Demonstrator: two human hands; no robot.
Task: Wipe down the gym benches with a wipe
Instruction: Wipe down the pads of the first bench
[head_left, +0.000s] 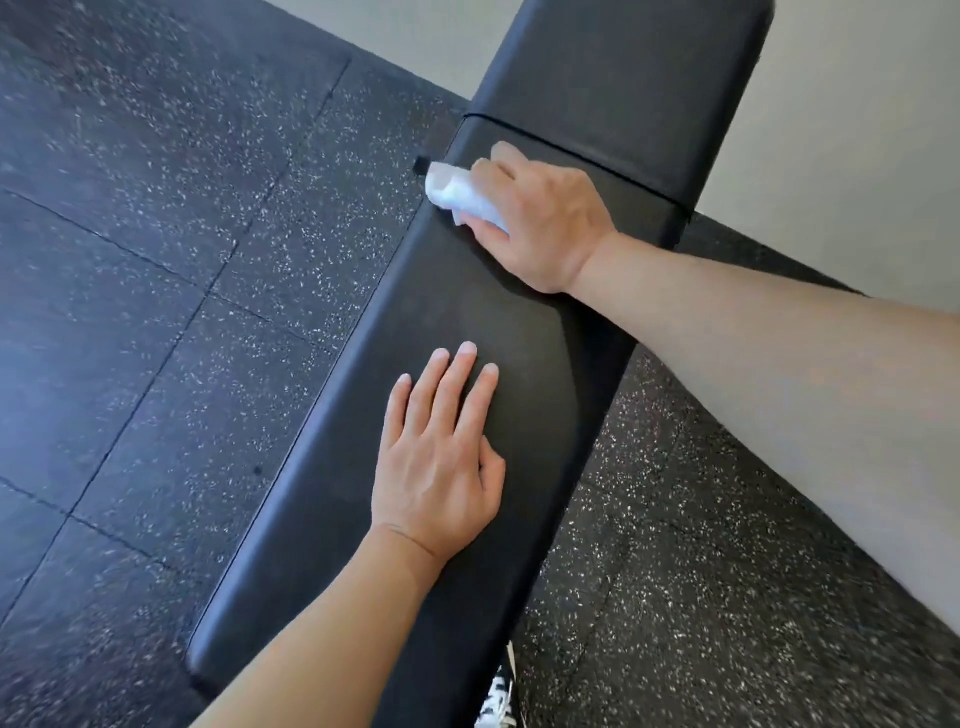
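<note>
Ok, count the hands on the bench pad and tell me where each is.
2. The left hand rests flat on the near part of the bench pad. The right hand presses a white wipe near the far seam.

Matt black vinyl-like bench (415, 322)

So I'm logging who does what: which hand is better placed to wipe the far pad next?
Right. The right hand already holds the wipe beside the seam, just short of the far pad; the left hand rests flat on the near pad, empty.
</note>
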